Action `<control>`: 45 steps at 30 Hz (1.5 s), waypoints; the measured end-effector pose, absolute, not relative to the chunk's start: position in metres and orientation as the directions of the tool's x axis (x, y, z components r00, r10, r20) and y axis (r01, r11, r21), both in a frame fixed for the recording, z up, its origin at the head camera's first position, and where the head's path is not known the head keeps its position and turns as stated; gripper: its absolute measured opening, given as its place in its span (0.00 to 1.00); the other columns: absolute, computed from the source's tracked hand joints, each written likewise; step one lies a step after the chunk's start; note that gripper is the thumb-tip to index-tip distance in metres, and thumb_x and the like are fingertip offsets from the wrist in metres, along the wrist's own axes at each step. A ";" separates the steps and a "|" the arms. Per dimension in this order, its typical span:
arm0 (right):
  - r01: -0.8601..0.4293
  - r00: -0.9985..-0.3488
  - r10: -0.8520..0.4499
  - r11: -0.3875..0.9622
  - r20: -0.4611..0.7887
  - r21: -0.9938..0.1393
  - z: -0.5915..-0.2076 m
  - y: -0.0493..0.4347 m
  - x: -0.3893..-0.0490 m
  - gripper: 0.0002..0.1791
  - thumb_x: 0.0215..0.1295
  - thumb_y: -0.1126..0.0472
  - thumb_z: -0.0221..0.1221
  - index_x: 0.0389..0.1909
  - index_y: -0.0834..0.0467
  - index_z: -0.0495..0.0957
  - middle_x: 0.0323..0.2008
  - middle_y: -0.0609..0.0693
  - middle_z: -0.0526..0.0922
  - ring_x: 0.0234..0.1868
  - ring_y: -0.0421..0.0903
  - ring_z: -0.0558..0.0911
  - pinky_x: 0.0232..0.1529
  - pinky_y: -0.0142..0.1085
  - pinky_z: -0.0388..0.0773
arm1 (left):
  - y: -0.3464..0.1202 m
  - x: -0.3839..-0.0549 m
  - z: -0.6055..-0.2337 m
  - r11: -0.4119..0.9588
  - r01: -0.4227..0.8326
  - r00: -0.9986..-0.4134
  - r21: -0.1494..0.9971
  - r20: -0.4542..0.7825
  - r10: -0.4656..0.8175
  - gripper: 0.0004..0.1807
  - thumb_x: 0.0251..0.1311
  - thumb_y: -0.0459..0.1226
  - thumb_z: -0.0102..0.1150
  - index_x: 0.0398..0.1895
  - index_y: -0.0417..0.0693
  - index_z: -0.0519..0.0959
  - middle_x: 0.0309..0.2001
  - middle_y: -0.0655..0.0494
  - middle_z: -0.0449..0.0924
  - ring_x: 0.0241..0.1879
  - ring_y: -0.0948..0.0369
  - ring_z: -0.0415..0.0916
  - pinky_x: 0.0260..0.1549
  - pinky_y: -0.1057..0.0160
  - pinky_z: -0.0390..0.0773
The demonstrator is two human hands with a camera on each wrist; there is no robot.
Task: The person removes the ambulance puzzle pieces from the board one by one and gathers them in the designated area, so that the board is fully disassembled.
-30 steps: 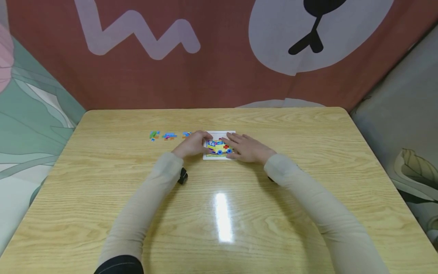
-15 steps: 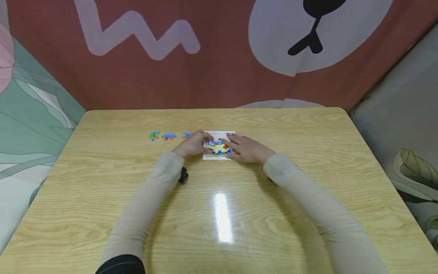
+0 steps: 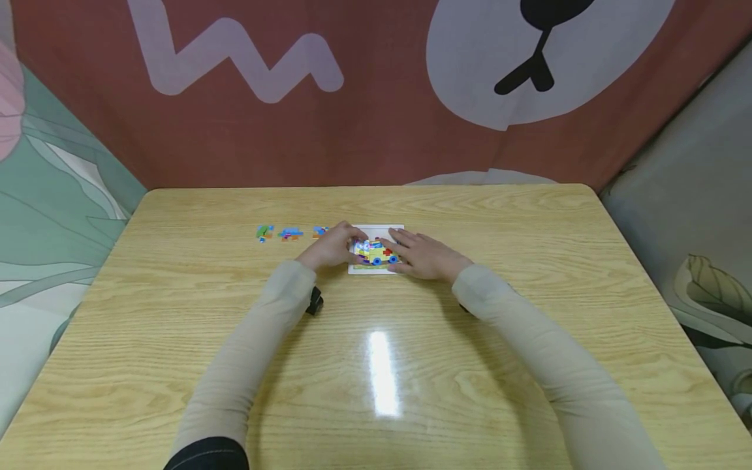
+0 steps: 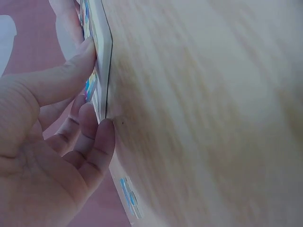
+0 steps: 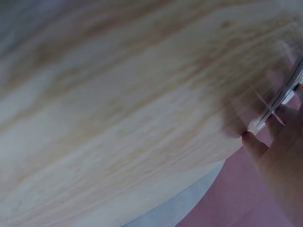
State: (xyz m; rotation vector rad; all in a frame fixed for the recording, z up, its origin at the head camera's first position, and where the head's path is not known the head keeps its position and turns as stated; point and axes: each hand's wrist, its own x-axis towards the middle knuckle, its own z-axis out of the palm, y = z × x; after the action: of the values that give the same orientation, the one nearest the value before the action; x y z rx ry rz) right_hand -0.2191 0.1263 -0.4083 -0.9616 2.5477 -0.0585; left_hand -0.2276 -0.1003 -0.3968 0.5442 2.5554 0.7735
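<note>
A small white-bordered puzzle board (image 3: 376, 232) lies on the table; its picture is a yellow ambulance (image 3: 376, 252) with a red cross and blue wheels. At the board's left side my left hand (image 3: 335, 247) pinches a puzzle piece (image 4: 90, 89) between thumb and fingers, over the picture's left part. The left wrist view shows the thumb at the board's face and fingertips by its edge. My right hand (image 3: 431, 254) rests on the board's right side, fingers spread, covering that edge. In the right wrist view its fingers (image 5: 254, 145) touch the board's edge.
Small colourful puzzle pieces lie left of the board: a green and blue cluster (image 3: 265, 233), a blue and orange one (image 3: 290, 234), and another (image 3: 320, 231) partly behind the left hand. The wooden table (image 3: 376, 307) ends at a reddish-brown printed backdrop (image 3: 376, 143).
The ambulance's front part now shows a paler glare under the left hand, which has shifted very slightly. My right hand stays in place.
</note>
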 end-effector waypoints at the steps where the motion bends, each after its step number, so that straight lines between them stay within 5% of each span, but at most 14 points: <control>1: -0.624 -0.675 -0.641 0.760 -0.365 -0.180 -0.409 0.126 -0.219 0.38 0.73 0.39 0.40 0.76 0.48 0.40 0.77 0.56 0.39 0.77 0.54 0.42 0.74 0.54 0.47 | -0.100 -0.228 -0.397 0.769 0.242 -0.839 0.591 -0.270 0.472 0.26 0.57 0.34 0.64 0.60 0.40 0.73 0.51 0.44 0.69 0.43 0.54 0.66 0.45 0.59 0.70; 10: -0.645 -0.668 -0.653 0.747 -0.357 -0.161 -0.406 0.127 -0.218 0.36 0.73 0.39 0.40 0.76 0.46 0.41 0.77 0.57 0.39 0.77 0.56 0.43 0.73 0.56 0.49 | -0.099 -0.226 -0.398 0.767 0.219 -0.847 0.603 -0.273 0.456 0.25 0.58 0.35 0.64 0.60 0.42 0.73 0.53 0.44 0.69 0.45 0.53 0.67 0.50 0.56 0.72; 19: -0.636 -0.670 -0.646 0.754 -0.367 -0.165 -0.406 0.126 -0.217 0.36 0.73 0.39 0.38 0.76 0.46 0.41 0.77 0.57 0.38 0.77 0.55 0.42 0.74 0.55 0.48 | -0.102 -0.226 -0.398 0.744 0.235 -0.840 0.626 -0.255 0.480 0.24 0.59 0.35 0.63 0.58 0.42 0.73 0.38 0.48 0.73 0.37 0.56 0.67 0.37 0.63 0.69; 34: -0.631 -0.671 -0.651 0.753 -0.356 -0.188 -0.403 0.127 -0.215 0.35 0.74 0.41 0.39 0.76 0.47 0.42 0.77 0.58 0.38 0.77 0.56 0.42 0.73 0.56 0.47 | -0.105 -0.222 -0.395 0.697 0.171 -0.868 0.697 -0.228 0.440 0.16 0.71 0.35 0.44 0.59 0.47 0.73 0.57 0.41 0.75 0.56 0.47 0.73 0.55 0.48 0.74; 45: -0.608 -0.669 -0.643 0.762 -0.373 -0.222 -0.403 0.127 -0.215 0.36 0.73 0.39 0.39 0.76 0.45 0.40 0.77 0.56 0.36 0.78 0.55 0.40 0.75 0.55 0.44 | -0.113 -0.225 -0.394 0.634 -0.014 -0.921 0.773 -0.257 0.293 0.15 0.70 0.37 0.48 0.55 0.40 0.71 0.52 0.42 0.75 0.48 0.52 0.77 0.42 0.62 0.77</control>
State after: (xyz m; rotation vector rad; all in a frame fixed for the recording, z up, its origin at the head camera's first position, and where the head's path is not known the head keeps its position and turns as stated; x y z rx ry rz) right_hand -0.2149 0.1268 -0.4026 -0.9483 2.5260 -0.1087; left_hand -0.2247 -0.1133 -0.3938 0.2228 2.4982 1.1864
